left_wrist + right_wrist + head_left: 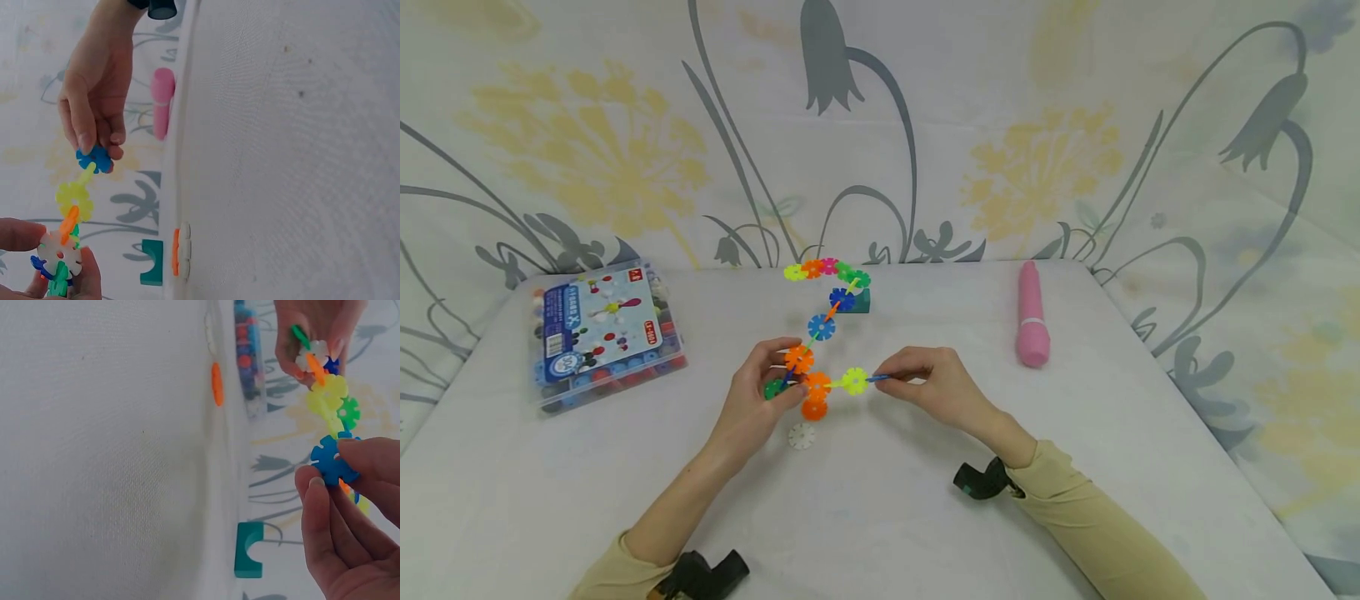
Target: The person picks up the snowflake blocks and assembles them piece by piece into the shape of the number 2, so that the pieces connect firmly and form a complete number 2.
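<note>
My left hand holds a chain of notched plastic discs, with thumb and fingers on a white disc in the left wrist view. From there the chain rises in a curve of orange, blue, green, pink and yellow discs. A short branch runs to the right through an orange disc and a yellow-green disc. At that branch's end my right hand pinches a blue disc, which meets a yellow-green piece in the left wrist view.
On the white table, a loose orange disc and white disc lie in front of the hands. A clear case of colourful pieces stands at the left. Behind the chain is a green arch block. A pink rounded cylinder lies at the right.
</note>
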Action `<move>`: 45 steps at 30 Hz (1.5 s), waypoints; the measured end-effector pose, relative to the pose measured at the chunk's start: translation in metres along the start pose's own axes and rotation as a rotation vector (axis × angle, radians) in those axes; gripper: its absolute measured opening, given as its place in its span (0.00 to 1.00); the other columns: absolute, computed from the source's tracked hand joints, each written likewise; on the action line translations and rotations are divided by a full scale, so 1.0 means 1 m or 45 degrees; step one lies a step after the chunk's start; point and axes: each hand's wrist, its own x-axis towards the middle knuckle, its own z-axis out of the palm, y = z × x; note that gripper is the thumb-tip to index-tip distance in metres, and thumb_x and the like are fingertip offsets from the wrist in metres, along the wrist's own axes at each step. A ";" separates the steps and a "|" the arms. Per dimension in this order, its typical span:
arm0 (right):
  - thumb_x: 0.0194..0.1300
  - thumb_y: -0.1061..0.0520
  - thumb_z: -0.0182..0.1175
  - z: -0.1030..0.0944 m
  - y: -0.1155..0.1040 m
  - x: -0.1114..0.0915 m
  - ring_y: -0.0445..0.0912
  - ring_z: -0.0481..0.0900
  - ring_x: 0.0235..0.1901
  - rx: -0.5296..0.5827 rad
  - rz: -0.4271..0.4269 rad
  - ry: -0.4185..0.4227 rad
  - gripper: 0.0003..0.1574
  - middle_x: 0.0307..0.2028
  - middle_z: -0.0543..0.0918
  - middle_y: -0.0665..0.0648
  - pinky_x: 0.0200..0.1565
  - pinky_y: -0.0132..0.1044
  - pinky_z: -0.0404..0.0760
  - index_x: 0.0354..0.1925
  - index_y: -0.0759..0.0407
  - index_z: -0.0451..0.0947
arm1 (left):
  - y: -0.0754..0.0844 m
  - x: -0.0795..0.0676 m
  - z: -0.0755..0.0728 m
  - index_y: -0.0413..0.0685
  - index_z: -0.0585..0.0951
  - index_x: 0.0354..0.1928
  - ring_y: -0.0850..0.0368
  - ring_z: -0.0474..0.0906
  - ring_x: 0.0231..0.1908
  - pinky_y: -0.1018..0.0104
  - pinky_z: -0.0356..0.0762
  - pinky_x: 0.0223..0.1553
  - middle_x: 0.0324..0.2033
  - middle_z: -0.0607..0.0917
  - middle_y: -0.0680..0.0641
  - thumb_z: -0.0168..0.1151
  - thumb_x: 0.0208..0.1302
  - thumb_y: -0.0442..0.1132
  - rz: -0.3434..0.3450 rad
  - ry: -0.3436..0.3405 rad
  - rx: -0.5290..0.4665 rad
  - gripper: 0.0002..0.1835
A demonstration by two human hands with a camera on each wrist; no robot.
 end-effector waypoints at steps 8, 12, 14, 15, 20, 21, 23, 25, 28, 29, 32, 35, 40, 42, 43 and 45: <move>0.65 0.56 0.68 -0.001 -0.001 0.000 0.41 0.85 0.45 -0.038 0.025 -0.005 0.08 0.41 0.90 0.50 0.47 0.37 0.85 0.42 0.55 0.90 | 0.001 0.000 0.001 0.46 0.67 0.68 0.45 0.73 0.57 0.80 0.75 0.47 0.59 0.73 0.40 0.58 0.65 0.27 -0.002 0.008 0.011 0.29; 0.64 0.57 0.69 0.000 -0.002 0.000 0.43 0.86 0.46 -0.036 0.047 -0.009 0.09 0.42 0.90 0.51 0.44 0.37 0.85 0.42 0.56 0.90 | -0.001 0.000 0.001 0.46 0.67 0.68 0.45 0.73 0.57 0.80 0.75 0.48 0.58 0.73 0.41 0.59 0.66 0.27 0.010 -0.002 0.030 0.29; 0.63 0.56 0.69 0.002 -0.001 -0.001 0.44 0.86 0.46 -0.036 0.052 0.002 0.09 0.42 0.90 0.52 0.44 0.36 0.85 0.42 0.57 0.90 | -0.002 0.000 0.002 0.46 0.67 0.68 0.45 0.73 0.57 0.81 0.74 0.48 0.58 0.72 0.41 0.59 0.66 0.27 0.022 -0.006 0.041 0.29; 0.63 0.57 0.69 0.003 -0.001 -0.001 0.45 0.86 0.46 -0.030 0.058 0.012 0.10 0.42 0.90 0.53 0.44 0.35 0.85 0.42 0.57 0.90 | -0.002 0.000 0.002 0.46 0.66 0.69 0.45 0.73 0.58 0.81 0.74 0.48 0.58 0.72 0.41 0.59 0.66 0.27 0.029 -0.006 0.051 0.29; 0.64 0.56 0.69 0.009 0.001 -0.003 0.46 0.87 0.47 0.004 0.102 0.071 0.11 0.41 0.90 0.55 0.47 0.33 0.85 0.43 0.59 0.89 | -0.002 0.000 0.002 0.45 0.66 0.69 0.44 0.74 0.56 0.81 0.73 0.48 0.58 0.72 0.40 0.59 0.67 0.27 0.050 0.003 0.102 0.29; 0.64 0.57 0.69 0.009 0.001 -0.003 0.46 0.87 0.47 0.022 0.115 0.080 0.11 0.41 0.90 0.55 0.47 0.33 0.85 0.44 0.59 0.89 | -0.002 0.000 0.002 0.45 0.66 0.69 0.45 0.74 0.56 0.81 0.73 0.48 0.58 0.72 0.40 0.59 0.67 0.27 0.054 0.004 0.112 0.29; 0.64 0.57 0.68 0.011 0.001 -0.004 0.46 0.87 0.46 0.047 0.126 0.097 0.11 0.42 0.90 0.55 0.48 0.33 0.85 0.44 0.60 0.89 | -0.001 -0.001 0.002 0.46 0.66 0.69 0.45 0.74 0.55 0.80 0.73 0.49 0.58 0.72 0.41 0.60 0.67 0.27 0.060 0.004 0.124 0.30; 0.65 0.57 0.68 0.012 0.001 -0.005 0.46 0.88 0.45 0.070 0.128 0.112 0.11 0.42 0.90 0.56 0.48 0.34 0.85 0.44 0.60 0.89 | 0.000 -0.001 0.002 0.46 0.66 0.69 0.45 0.73 0.55 0.78 0.73 0.49 0.58 0.72 0.41 0.60 0.67 0.27 0.066 0.000 0.129 0.30; 0.65 0.57 0.68 0.012 0.002 -0.007 0.44 0.88 0.44 0.075 0.124 0.132 0.11 0.42 0.90 0.56 0.48 0.33 0.85 0.44 0.60 0.89 | 0.001 -0.002 0.003 0.46 0.66 0.69 0.45 0.72 0.55 0.74 0.73 0.51 0.59 0.72 0.41 0.60 0.67 0.27 0.073 -0.005 0.143 0.30; 0.65 0.57 0.68 0.013 0.002 -0.007 0.44 0.88 0.44 0.074 0.119 0.138 0.12 0.42 0.90 0.56 0.48 0.33 0.85 0.45 0.60 0.89 | 0.002 -0.002 0.003 0.45 0.66 0.69 0.45 0.72 0.55 0.72 0.74 0.52 0.59 0.72 0.40 0.59 0.66 0.26 0.075 -0.008 0.145 0.30; 0.65 0.58 0.67 0.011 0.002 -0.007 0.44 0.89 0.42 0.067 0.104 0.161 0.12 0.40 0.90 0.57 0.48 0.33 0.85 0.46 0.61 0.88 | 0.001 -0.002 0.005 0.44 0.65 0.69 0.44 0.72 0.57 0.67 0.74 0.55 0.60 0.72 0.40 0.59 0.66 0.26 0.070 -0.022 0.153 0.30; 0.65 0.59 0.67 0.009 -0.002 -0.007 0.44 0.89 0.40 0.056 0.085 0.172 0.11 0.40 0.90 0.57 0.47 0.34 0.85 0.45 0.61 0.88 | 0.000 -0.002 0.007 0.44 0.65 0.69 0.44 0.73 0.58 0.65 0.74 0.57 0.61 0.72 0.40 0.59 0.66 0.26 0.058 -0.035 0.155 0.30; 0.64 0.60 0.68 0.007 -0.005 -0.006 0.42 0.88 0.40 -0.011 0.006 0.133 0.10 0.40 0.90 0.55 0.47 0.34 0.85 0.43 0.60 0.89 | -0.003 -0.003 0.007 0.45 0.66 0.69 0.44 0.73 0.57 0.71 0.72 0.56 0.60 0.73 0.41 0.60 0.66 0.26 0.065 -0.011 0.159 0.30; 0.64 0.60 0.68 0.007 -0.005 -0.005 0.42 0.88 0.40 -0.032 -0.038 0.121 0.10 0.39 0.90 0.55 0.47 0.35 0.85 0.43 0.60 0.89 | -0.004 -0.003 0.006 0.45 0.66 0.69 0.44 0.74 0.56 0.74 0.72 0.54 0.59 0.73 0.40 0.60 0.66 0.26 0.077 -0.003 0.159 0.30; 0.63 0.60 0.68 0.007 -0.004 -0.005 0.42 0.88 0.40 -0.041 -0.056 0.121 0.10 0.38 0.90 0.55 0.47 0.35 0.85 0.43 0.60 0.89 | -0.004 -0.003 0.006 0.45 0.66 0.69 0.44 0.74 0.56 0.74 0.73 0.55 0.59 0.73 0.40 0.59 0.66 0.26 0.081 -0.001 0.160 0.30; 0.62 0.61 0.69 0.008 -0.005 -0.005 0.43 0.88 0.39 -0.062 -0.082 0.125 0.09 0.37 0.90 0.54 0.46 0.35 0.85 0.42 0.60 0.89 | -0.005 -0.004 0.006 0.45 0.66 0.69 0.44 0.74 0.56 0.75 0.73 0.54 0.59 0.72 0.40 0.60 0.66 0.25 0.080 -0.005 0.159 0.30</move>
